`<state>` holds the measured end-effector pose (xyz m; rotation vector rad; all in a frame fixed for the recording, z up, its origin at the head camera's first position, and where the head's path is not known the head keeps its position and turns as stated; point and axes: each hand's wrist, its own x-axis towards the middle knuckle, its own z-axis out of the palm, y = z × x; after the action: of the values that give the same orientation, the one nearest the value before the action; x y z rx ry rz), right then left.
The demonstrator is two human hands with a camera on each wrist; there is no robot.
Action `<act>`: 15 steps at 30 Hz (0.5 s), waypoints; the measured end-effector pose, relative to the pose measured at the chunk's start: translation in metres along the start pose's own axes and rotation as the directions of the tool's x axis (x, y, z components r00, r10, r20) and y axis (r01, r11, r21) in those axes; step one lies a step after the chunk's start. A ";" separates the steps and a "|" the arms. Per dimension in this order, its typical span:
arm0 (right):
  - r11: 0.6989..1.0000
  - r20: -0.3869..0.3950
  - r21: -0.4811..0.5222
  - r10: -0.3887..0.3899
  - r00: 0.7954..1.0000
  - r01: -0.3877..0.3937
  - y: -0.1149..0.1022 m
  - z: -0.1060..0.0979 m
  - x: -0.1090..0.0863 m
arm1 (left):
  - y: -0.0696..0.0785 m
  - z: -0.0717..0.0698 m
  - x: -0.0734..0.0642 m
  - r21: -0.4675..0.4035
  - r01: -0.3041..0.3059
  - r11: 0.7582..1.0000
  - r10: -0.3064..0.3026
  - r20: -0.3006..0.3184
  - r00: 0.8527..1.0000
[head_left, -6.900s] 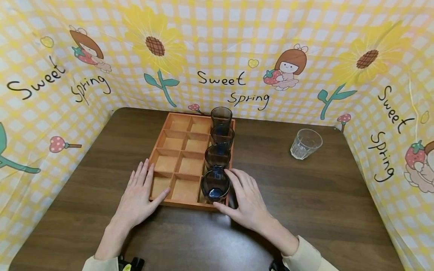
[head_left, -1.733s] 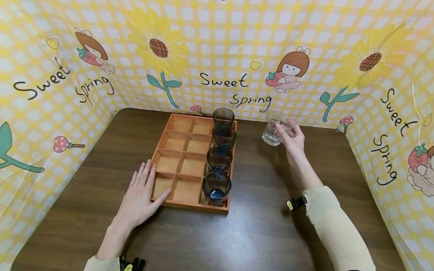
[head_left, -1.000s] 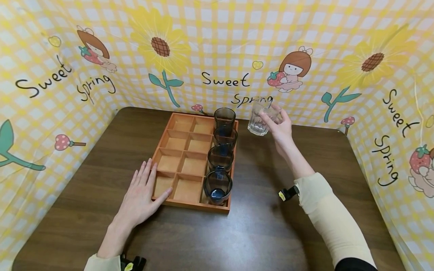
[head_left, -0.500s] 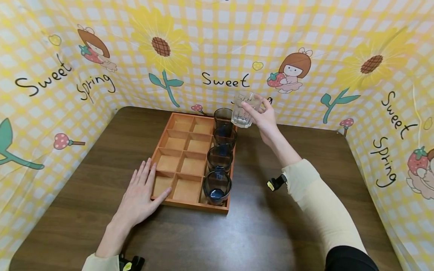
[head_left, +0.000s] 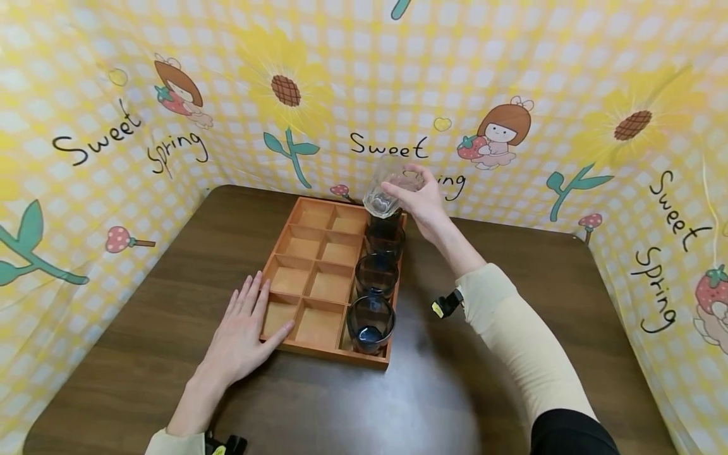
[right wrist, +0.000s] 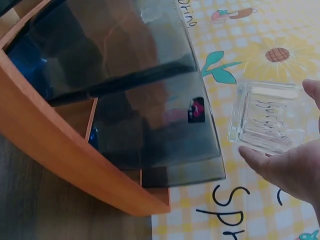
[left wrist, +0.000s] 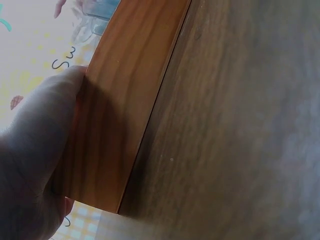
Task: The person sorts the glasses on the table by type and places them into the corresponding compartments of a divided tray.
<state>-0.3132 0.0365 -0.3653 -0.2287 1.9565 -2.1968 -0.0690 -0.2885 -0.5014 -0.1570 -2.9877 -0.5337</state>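
Note:
My right hand (head_left: 425, 201) pinches a clear glass tumbler (head_left: 378, 197) between thumb and fingers, raised over the far right corner of a wooden compartment box (head_left: 324, 357). The right wrist view shows this clear tumbler (right wrist: 267, 117) beyond the dark glasses. Several smoky dark glasses (head_left: 371, 319) stand upright in a row along the box's right column; the tumbler overlaps the farthest one in the head view. My left hand (head_left: 237, 341) rests at the box's near left corner, fingers straight along its side and thumb near the front edge. Up close, the left wrist view shows the box wall (left wrist: 120, 105).
The box's left and middle columns hold nothing. A brown wooden tabletop (head_left: 142, 316) surrounds the box. Yellow checked cloth (head_left: 375, 82) printed with flowers and lettering hangs behind the table and on both sides.
My right hand left the nearest dark glass, picked up the clear tumbler from the table's right side and carried it left to above the box's far corner. The left hand has stayed put.

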 end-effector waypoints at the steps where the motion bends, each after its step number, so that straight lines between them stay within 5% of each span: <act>1: 1.000 0.004 -0.012 -0.006 1.000 0.006 0.002 0.002 0.001 | 0.000 0.000 -0.001 0.002 -0.001 1.000 0.001 0.001 1.000; 15: 0.947 0.128 -0.294 -0.093 0.987 0.127 0.011 0.040 0.024 | 0.000 0.002 0.000 0.014 0.009 1.000 -0.009 0.006 1.000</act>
<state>-0.3264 -0.0089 -0.3718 -0.5064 2.2570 -1.8878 -0.0690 -0.2881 -0.5030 -0.1444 -2.9985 -0.5133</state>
